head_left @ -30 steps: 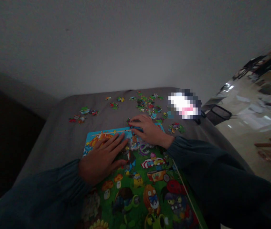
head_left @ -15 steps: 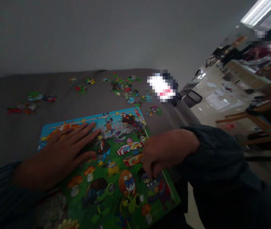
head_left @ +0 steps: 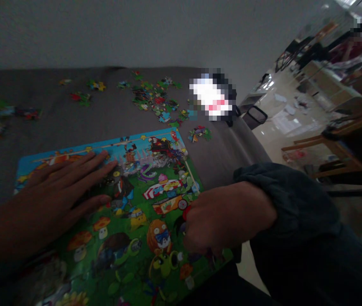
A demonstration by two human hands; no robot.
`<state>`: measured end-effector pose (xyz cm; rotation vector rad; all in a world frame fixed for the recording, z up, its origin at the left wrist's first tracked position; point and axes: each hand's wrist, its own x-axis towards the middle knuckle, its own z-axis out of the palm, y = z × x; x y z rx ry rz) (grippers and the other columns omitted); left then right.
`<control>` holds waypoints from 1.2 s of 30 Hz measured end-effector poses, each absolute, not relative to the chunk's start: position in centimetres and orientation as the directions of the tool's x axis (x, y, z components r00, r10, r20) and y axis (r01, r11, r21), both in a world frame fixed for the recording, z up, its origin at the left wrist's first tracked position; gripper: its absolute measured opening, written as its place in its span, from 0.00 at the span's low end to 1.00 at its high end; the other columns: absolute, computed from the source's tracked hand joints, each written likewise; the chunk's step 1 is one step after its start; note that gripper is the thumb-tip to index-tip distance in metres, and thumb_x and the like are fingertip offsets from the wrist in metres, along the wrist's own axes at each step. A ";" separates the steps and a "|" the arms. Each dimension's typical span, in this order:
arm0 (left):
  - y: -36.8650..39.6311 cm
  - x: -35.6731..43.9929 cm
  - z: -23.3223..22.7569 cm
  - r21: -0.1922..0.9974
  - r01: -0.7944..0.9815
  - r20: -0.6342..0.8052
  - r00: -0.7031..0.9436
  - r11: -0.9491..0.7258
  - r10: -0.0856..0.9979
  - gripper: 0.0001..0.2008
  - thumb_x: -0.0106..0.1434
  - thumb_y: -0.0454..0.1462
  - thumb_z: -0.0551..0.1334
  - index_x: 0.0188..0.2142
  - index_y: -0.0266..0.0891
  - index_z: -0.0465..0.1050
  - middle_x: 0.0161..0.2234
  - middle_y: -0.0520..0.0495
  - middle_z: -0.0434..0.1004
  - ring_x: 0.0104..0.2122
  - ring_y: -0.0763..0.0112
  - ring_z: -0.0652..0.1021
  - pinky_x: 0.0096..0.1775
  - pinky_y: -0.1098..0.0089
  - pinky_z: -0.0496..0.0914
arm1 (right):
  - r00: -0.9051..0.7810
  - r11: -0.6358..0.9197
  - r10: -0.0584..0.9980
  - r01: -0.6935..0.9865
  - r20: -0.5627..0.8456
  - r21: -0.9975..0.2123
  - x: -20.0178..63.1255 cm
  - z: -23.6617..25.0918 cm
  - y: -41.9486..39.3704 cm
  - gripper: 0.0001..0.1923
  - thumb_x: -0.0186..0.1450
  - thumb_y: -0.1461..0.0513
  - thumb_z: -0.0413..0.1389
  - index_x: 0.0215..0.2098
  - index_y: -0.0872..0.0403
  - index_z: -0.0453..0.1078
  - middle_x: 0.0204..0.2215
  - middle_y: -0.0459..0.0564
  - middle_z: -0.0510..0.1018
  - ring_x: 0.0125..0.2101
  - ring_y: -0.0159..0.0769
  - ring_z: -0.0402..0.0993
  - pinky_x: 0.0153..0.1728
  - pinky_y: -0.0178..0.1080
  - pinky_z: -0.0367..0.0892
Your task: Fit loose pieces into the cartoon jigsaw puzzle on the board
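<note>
The left hand (head_left: 49, 199) is laid flat, fingers spread, on the puzzle (head_left: 142, 212). The right hand (head_left: 228, 221) is curled at the puzzle's right edge; whether anything is gripped cannot be told. Loose pieces (head_left: 155, 97) are scattered on the grey surface (head_left: 104, 119) beyond.

The right hand (head_left: 225, 221) has drawn back to the puzzle (head_left: 142, 238)'s near right edge.

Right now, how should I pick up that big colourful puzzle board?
Grip the colourful cartoon puzzle board by its right long edge, coming from the right. That edge lies near the table's side, by the right hand; the left hand lies flat on it.
</note>
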<state>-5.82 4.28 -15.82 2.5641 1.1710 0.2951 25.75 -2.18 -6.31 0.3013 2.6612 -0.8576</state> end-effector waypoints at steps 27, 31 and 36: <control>3.8 -6.0 -14.8 0.093 0.694 0.060 0.711 -0.714 0.700 0.30 0.68 0.53 0.52 0.67 0.62 0.46 0.67 0.55 0.53 0.64 0.52 0.60 0.62 0.48 0.52 | -0.895 0.859 0.214 0.363 -0.391 -0.360 26.2 -6.2 -4.6 0.07 0.56 0.63 0.65 0.27 0.54 0.71 0.21 0.44 0.75 0.19 0.29 0.66 0.15 0.35 0.46; 3.8 -5.8 -14.6 0.102 0.675 0.096 0.725 -0.731 0.682 0.27 0.69 0.54 0.48 0.66 0.60 0.50 0.66 0.54 0.57 0.63 0.52 0.63 0.61 0.48 0.55 | -0.917 0.662 0.272 0.398 -0.291 -0.635 27.7 -5.3 1.3 0.11 0.58 0.59 0.66 0.34 0.55 0.71 0.26 0.41 0.75 0.26 0.26 0.70 0.25 0.29 0.61; 3.7 -5.8 -14.5 0.113 0.681 0.098 0.717 -0.724 0.690 0.28 0.68 0.55 0.48 0.66 0.60 0.49 0.66 0.54 0.57 0.63 0.52 0.63 0.61 0.47 0.55 | -0.443 0.500 0.861 0.828 0.250 -0.254 30.7 -9.3 9.2 0.12 0.69 0.60 0.52 0.48 0.54 0.72 0.43 0.54 0.73 0.46 0.43 0.66 0.48 0.46 0.61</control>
